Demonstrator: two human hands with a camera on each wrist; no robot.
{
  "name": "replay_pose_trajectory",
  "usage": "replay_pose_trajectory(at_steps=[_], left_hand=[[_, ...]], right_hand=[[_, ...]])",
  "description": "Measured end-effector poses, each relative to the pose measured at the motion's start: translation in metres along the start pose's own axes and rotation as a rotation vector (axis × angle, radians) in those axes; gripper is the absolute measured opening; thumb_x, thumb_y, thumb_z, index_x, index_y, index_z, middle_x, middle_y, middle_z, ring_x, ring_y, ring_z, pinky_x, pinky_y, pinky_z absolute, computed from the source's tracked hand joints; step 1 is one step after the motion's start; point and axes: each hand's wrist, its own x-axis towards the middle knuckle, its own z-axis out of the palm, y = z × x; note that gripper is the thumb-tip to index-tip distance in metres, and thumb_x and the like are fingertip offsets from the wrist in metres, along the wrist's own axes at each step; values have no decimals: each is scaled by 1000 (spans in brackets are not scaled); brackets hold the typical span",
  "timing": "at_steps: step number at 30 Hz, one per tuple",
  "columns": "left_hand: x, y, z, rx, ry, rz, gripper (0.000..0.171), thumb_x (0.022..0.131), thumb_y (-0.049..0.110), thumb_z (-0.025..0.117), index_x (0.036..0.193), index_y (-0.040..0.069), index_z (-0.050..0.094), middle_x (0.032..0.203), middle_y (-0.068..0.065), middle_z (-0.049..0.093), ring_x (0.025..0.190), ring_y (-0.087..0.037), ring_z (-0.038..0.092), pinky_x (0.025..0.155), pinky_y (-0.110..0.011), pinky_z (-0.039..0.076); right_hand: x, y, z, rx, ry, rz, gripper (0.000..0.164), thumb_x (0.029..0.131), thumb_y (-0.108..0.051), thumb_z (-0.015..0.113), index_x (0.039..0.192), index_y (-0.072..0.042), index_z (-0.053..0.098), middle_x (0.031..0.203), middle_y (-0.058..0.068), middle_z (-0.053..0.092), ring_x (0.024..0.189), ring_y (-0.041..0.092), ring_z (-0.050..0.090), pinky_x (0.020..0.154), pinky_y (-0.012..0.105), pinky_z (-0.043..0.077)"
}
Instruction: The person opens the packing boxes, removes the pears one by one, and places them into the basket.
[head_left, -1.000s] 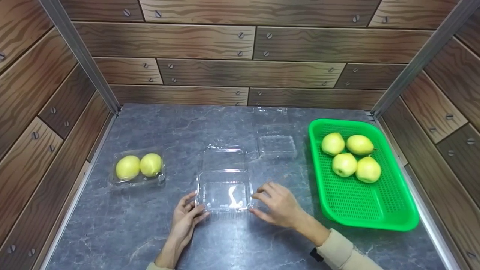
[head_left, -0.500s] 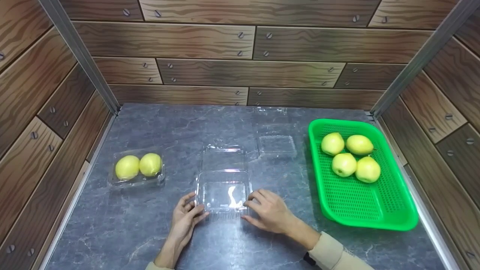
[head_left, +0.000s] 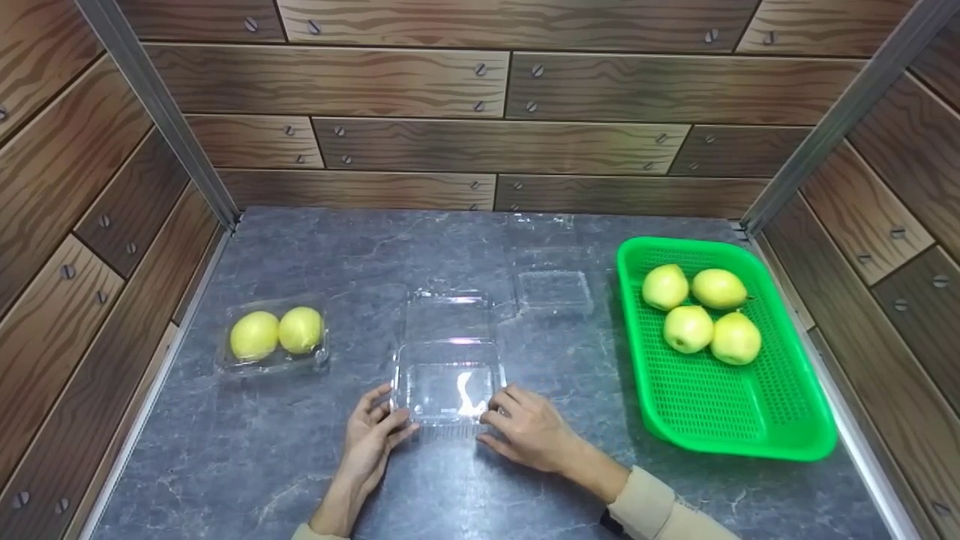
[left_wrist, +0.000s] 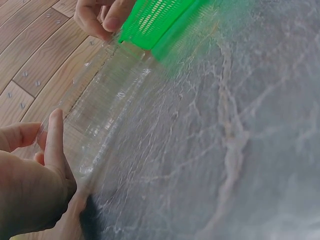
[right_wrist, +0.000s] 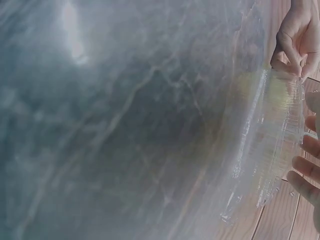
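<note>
A clear plastic clamshell box [head_left: 442, 382] lies with its lid [head_left: 448, 319] folded back on the grey marbled table. My left hand [head_left: 367, 439] pinches the rim at its near left corner, thumb on the front side; the left wrist view shows thumb and finger of this hand [left_wrist: 45, 165] at the thin edge. At the near right corner my right hand [head_left: 532, 431] has curled fingers on the rim, its thumb lower at the front. In the right wrist view the fingers of the right hand [right_wrist: 307, 170] lie along the box wall [right_wrist: 280, 100].
To the left sits a closed clear box [head_left: 274, 366] with two yellow-green pears [head_left: 256, 335]. Behind lies another empty open clear box [head_left: 555, 291]. On the right a green basket [head_left: 705, 427] holds several pears [head_left: 689, 329]. Wood-patterned walls [head_left: 420, 142] enclose the table.
My right hand has moved left and slightly nearer, from beside the box's right edge onto its near right corner. The left hand and the box have stayed in place.
</note>
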Motion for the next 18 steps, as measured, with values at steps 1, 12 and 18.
replay_pose_trajectory(at_steps=[1, 12, 18], left_hand=[[0, 0, 0, 1, 1, 0, 68, 95, -9, 63, 154, -4, 30, 107, -7, 59, 82, -9, 63, 82, -27, 70], [3, -1, 0, -5, -12, 11, 67, 96, -9, 63, 154, -4, 29, 108, -7, 58, 85, -9, 65, 83, -27, 70], [8, -1, 2, -10, -39, 40, 66, 96, -9, 63, 153, -5, 30, 107, -6, 59, 86, -11, 66, 82, -28, 70]], right_hand=[[0, 0, 0, 2, -3, 4, 28, 83, -43, 87, 93, -21, 72, 94, -5, 68, 84, 10, 61, 72, 21, 58], [3, 1, 6, 11, 32, 39, 23, 82, -31, 89, 92, -19, 73, 89, -4, 67, 80, 10, 60, 68, 21, 57], [4, 3, 7, 15, 36, 70, 21, 82, -29, 88, 91, -18, 73, 89, -3, 68, 80, 11, 61, 67, 20, 57]])
